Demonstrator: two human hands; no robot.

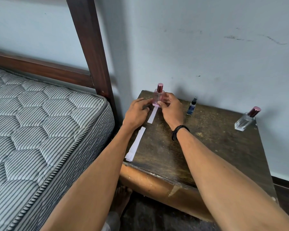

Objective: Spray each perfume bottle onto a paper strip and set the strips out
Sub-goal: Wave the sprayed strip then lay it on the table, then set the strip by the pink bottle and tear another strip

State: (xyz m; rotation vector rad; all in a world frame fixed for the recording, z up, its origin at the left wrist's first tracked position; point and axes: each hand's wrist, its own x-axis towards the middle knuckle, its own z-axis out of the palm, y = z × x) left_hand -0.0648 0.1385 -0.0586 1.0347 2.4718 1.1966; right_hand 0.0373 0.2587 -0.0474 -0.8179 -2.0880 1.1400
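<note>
Presently your right hand (171,109) curls round the rose-capped pink glass perfume bottle (158,97), its label unreadable, while your left hand (136,114) touches the white paper strip (152,116), grip unclear.

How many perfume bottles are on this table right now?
3. A pink bottle at the back left, gripped by the right hand; a small dark blue spray bottle mid-back; a clear bottle near the right edge. None seems hidden.
</note>
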